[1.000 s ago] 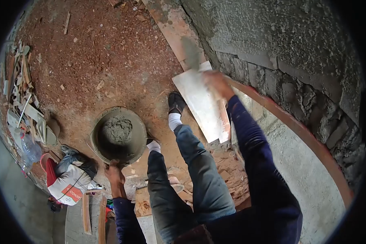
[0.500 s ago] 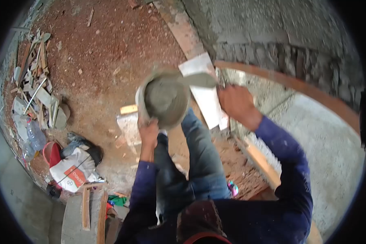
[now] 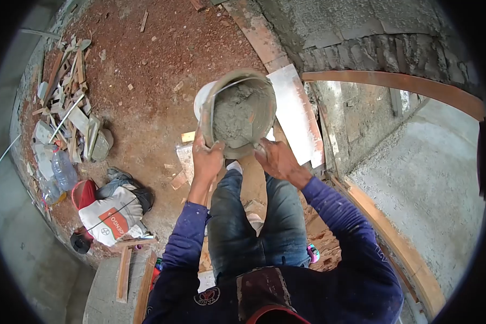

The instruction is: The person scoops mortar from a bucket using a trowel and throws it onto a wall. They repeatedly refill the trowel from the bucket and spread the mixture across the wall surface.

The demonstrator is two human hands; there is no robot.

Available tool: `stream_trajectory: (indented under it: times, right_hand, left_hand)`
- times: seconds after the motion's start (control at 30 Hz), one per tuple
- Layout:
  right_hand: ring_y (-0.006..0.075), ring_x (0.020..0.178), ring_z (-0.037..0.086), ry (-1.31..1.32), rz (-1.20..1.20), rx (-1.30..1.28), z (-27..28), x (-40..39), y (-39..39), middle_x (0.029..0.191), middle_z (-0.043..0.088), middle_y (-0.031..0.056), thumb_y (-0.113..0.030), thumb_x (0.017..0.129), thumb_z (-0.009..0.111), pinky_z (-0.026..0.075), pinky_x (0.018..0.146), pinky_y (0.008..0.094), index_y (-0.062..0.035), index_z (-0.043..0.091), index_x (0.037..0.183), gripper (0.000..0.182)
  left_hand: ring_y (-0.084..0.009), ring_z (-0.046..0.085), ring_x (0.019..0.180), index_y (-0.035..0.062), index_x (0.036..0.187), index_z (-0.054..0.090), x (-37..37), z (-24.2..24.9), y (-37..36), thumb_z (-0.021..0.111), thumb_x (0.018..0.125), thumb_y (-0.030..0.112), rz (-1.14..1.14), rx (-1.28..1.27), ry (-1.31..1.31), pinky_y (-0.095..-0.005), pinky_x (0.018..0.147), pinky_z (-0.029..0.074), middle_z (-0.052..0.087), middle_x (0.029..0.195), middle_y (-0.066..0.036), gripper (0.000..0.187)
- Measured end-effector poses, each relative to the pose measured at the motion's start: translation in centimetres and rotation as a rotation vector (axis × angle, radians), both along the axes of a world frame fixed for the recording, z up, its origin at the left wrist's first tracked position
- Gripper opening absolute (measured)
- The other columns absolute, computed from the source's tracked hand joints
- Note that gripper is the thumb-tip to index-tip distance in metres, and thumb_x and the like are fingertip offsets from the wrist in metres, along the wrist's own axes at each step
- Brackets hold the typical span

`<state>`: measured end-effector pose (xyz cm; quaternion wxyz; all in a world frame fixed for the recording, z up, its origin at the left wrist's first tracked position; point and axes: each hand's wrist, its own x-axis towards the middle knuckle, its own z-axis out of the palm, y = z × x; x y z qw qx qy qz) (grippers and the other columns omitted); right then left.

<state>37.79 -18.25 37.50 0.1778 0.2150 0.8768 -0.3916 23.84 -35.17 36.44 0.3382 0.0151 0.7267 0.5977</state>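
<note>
A bucket [image 3: 271, 102], partly filled with wet grey mortar [image 3: 235, 116], is held up in front of my legs, its mouth tilted toward me. My left hand [image 3: 206, 164] is closed on its near left rim. At the near right rim, my right hand [image 3: 278, 161] is closed around the trowel's handle; a bit of the metal shank shows by the fingers. The blade cannot be made out clearly and seems to lie in the mortar. A thin wire handle runs along the left side of the bucket's mouth.
Scrap wood and rubble [image 3: 65, 97] lie at the left, with a plastic bottle [image 3: 63, 170] and a white sack [image 3: 113, 216] nearer. To the right are a white-smeared board [image 3: 294, 113], a curved wooden strip [image 3: 394, 81] and a long timber [image 3: 394, 237]. A rough block wall rises behind.
My right hand has come left and down from beside the bucket to its near rim. The trowel blade, raised at the bucket's right side before, no longer shows clearly. The bucket appears farther right.
</note>
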Motion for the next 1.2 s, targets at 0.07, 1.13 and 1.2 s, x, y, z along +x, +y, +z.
stream_trajectory:
  times: [0.07, 1.13, 1.2]
  right_hand:
    - [0.0452, 0.077, 0.065, 0.033, -0.019, -0.028, 0.1, 0.7, -0.4, 0.089, 0.066, 0.0289, -0.022, 0.088, 0.063, 0.054, 0.069, 0.0473, 0.0045, 0.060, 0.115, 0.038]
    - [0.0052, 0.049, 0.047, -0.079, -0.789, -0.381, -2.8, -1.2, 27.8, 0.064, 0.053, -0.0026, -0.030, 0.096, 0.058, 0.037, 0.046, 0.0207, -0.0048, 0.062, 0.100, 0.026]
    - [0.0058, 0.049, 0.047, -0.070, -0.741, -0.263, 0.7, -0.2, 26.2, 0.063, 0.053, -0.0018, -0.030, 0.096, 0.059, 0.039, 0.048, 0.0228, -0.0057, 0.062, 0.099, 0.025]
  left_hand:
    - [-0.0198, 0.060, 0.099, -0.0019, 0.132, 0.049, 0.1, 0.2, -0.8, 0.053, 0.077, -0.010, 0.084, 0.041, -0.169, -0.0302, 0.086, 0.049, 0.060, 0.117, -0.011, 0.056]
    - [-0.0214, 0.062, 0.087, 0.0054, 0.123, 0.056, 6.2, -15.3, 0.7, 0.056, 0.075, -0.001, 0.390, -0.342, -0.441, -0.0316, 0.067, 0.054, 0.063, 0.105, -0.007, 0.048]
    - [-0.0221, 0.063, 0.089, 0.0069, 0.127, 0.054, 6.7, -14.2, 0.9, 0.056, 0.074, -0.002, 0.522, -0.212, -0.490, -0.0328, 0.068, 0.055, 0.063, 0.109, -0.007, 0.054]
